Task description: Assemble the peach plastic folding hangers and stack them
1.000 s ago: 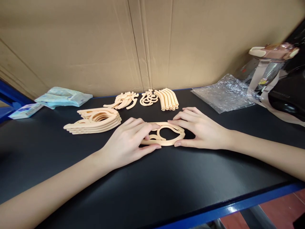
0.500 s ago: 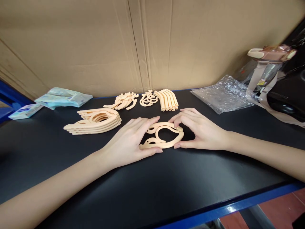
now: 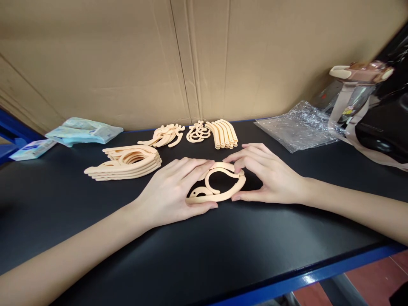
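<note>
– Head view: spot the hanger [image 3: 223, 196]?
– On the table [image 3: 204, 259], clasped between left hand [image 3: 172, 185] and right hand [image 3: 270, 174].
– Handling?
– Probably light, stiff, slightly slick; best pinched across both outer sides, near and far.

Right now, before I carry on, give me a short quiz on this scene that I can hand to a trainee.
1. True or false: the left hand and right hand are both on the same beige frame.

2. Multiple choice: what colour is the bottle lid?
A) Bright green
B) Pinkish brown
C) Dark blue

3. Fill in: seen from the head camera, the clear plastic bag lies to the ____ of the row of curved beige bars.

Key: 1. True. 2. B. 3. right.
</note>
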Motion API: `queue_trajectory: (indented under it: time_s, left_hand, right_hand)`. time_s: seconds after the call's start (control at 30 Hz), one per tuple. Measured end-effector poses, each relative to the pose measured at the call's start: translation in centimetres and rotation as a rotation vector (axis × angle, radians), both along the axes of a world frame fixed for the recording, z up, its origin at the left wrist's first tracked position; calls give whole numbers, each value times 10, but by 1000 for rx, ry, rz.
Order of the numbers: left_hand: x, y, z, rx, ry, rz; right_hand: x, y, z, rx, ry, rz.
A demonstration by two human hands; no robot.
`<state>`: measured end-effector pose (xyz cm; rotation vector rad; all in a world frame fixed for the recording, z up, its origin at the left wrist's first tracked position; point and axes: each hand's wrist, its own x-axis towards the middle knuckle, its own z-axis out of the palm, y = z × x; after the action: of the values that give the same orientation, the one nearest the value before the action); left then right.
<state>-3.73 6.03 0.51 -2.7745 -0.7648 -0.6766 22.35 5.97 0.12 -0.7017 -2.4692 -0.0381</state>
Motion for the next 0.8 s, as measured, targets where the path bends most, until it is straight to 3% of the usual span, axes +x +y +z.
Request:
queue_trajectory:
  time_s: [0.23,0.4,0.53,0.67,0.8]
  left_hand:
    - [6,-6,6,77,16,83]
    - [-3,-7,35,159,56,178]
    - [-26,0,62,144,140,203]
    - [-58,10,73,73,86,214]
    - [-91,17,73,-136,-56,459]
  right_hand:
    - [6,-5,8,97,226,-2]
    - [10,-9,11,192,429,93]
    - [6,-9,10,153,243,94]
    - [0,-6,8,36,133,96]
    - [-1,-3,5,-85,59,139]
